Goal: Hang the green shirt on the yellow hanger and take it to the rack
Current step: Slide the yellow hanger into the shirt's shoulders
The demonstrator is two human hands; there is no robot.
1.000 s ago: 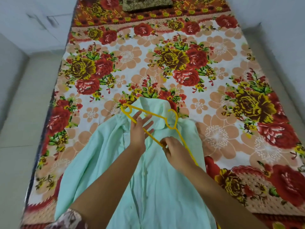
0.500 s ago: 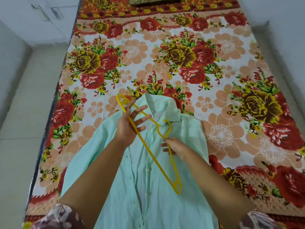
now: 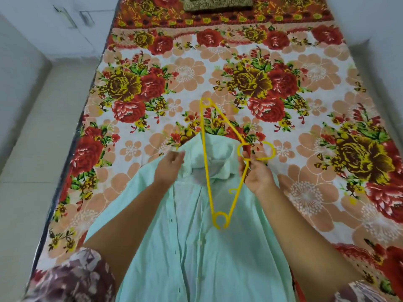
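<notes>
The pale green shirt [image 3: 192,247] lies flat on the bed, collar away from me, front placket up. My right hand [image 3: 257,175] grips the yellow hanger [image 3: 206,162] at its neck just below the hook, holding it above the collar with one end pointing up the bed and the other down over the shirt front. My left hand [image 3: 170,165] pinches the shirt's left collar edge between its fingertips.
The bed carries a floral sheet [image 3: 316,88] of red and yellow roses. A dark patterned cushion [image 3: 218,3] sits at the far end. Pale floor [image 3: 32,171] runs along the left side; white walls close in on the left and right.
The hanger passed from my left hand to my right and swung round so its hook points right. My left hand moved onto the collar edge.
</notes>
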